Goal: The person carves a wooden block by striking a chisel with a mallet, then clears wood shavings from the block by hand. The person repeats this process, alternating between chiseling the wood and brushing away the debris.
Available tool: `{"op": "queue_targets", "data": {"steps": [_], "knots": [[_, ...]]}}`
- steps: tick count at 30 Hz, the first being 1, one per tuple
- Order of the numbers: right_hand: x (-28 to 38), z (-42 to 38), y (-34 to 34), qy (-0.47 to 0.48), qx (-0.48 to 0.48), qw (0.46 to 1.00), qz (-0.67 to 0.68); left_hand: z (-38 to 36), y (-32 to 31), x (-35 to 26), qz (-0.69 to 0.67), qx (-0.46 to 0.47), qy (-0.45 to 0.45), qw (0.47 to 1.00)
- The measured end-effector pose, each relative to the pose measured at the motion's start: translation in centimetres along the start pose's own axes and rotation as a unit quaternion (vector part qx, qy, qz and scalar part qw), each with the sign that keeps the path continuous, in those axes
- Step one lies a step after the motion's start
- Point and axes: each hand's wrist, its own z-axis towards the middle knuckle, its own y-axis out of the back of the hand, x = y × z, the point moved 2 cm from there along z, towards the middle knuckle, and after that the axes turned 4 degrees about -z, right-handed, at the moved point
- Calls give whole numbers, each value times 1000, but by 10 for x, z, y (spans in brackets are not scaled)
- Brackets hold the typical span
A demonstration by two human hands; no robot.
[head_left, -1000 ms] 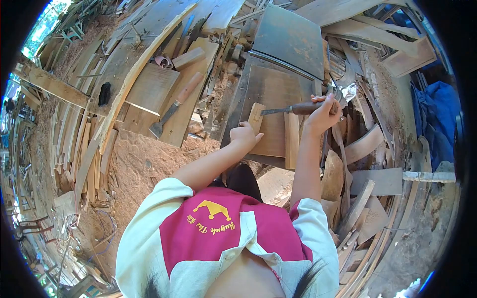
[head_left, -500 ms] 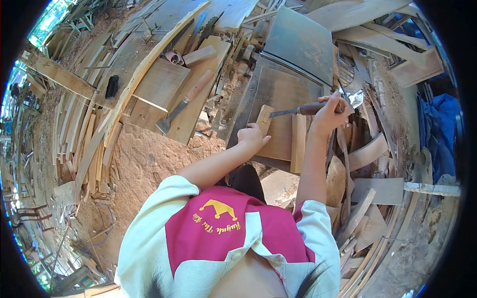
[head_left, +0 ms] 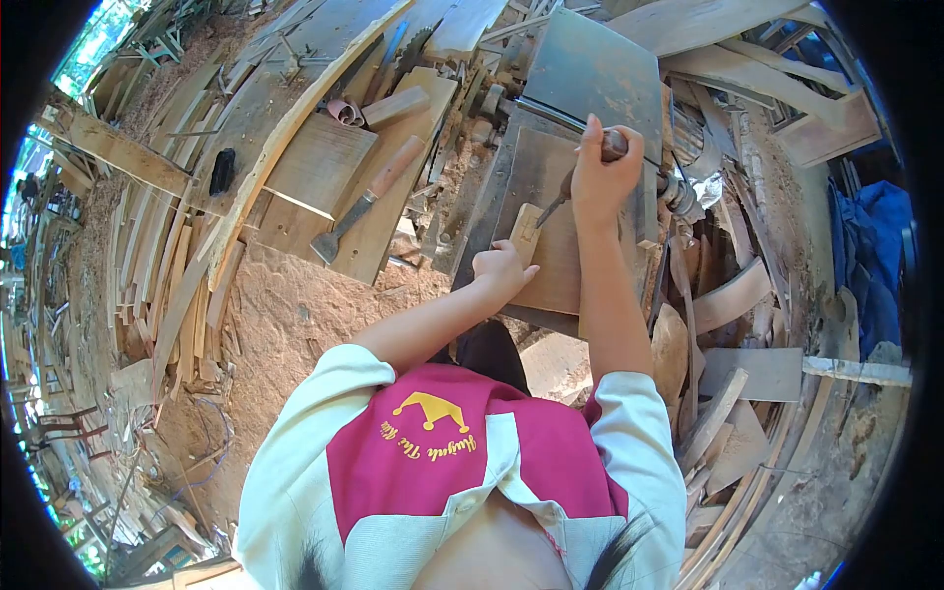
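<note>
My left hand [head_left: 503, 267] is closed on the lower end of a small wooden block [head_left: 528, 224], holding it against a flat board [head_left: 553, 283]. My right hand [head_left: 604, 182] wraps round the handle of a chisel [head_left: 564, 191], with the handle's end showing above my fingers. The chisel slants down to the left, and its tip meets the block's upper right side. Marks or cuts show on the block's face, too small to make out.
A second chisel [head_left: 369, 200] with a wooden handle lies on planks to the left. Beyond the board is a dusty metal plate [head_left: 595, 79]. Curved wood offcuts [head_left: 733, 295] pile up at the right, near a blue cloth [head_left: 873, 261]. Sawdust [head_left: 295, 324] covers the ground.
My right hand has swung up and left, bringing the chisel from nearly level to a steeper slant. Its tip stays at the block. My left hand has hardly moved.
</note>
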Motion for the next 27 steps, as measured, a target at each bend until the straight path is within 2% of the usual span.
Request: {"op": "queue_targets", "data": {"steps": [4, 9, 13, 15, 16, 21, 27], "knots": [[12, -3, -5, 0, -3, 1000, -16, 0, 1, 0, 5, 3, 7, 1000], [2, 0, -7, -47, -20, 996, 70, -1, 0, -1, -5, 3, 2, 1000], [3, -1, 1, -45, -32, 994, 89, 1, -3, 0, 9, -7, 3, 1000], [2, 0, 8, -61, 26, 984, 165, 1, -4, 0, 14, -9, -5, 1000], [-1, 1, 11, -62, 26, 984, 164, 1, -4, 0, 18, -14, -7, 1000], [-2, 13, 25, -100, -35, 959, 263, 1, -5, 0, 31, -28, -14, 999], [-6, 9, 33, -69, -17, 978, 195, 0, -3, 1, 22, -43, -8, 999]]}}
